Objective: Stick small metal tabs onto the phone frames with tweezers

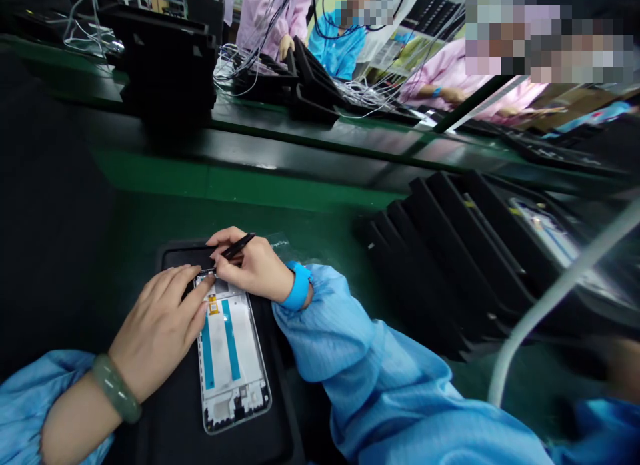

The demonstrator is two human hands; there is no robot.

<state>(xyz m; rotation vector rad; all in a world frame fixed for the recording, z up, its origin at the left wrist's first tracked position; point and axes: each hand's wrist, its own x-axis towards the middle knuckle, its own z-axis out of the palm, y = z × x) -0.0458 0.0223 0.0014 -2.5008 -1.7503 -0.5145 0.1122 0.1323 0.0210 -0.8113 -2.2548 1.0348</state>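
The right hand [253, 268] grips black tweezers [236, 247] tightly at the top edge of a white-backed phone frame [231, 362] on a black mat [173, 412], while the open left hand [157, 332] steadies it.

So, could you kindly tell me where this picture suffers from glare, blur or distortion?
In the head view, the left hand, right hand, black tool and phone frame look sharp; wide-angle distortion bends the far green bench, and glare streaks it; the white cable at right looks soft; a mosaic hides the top right corner.
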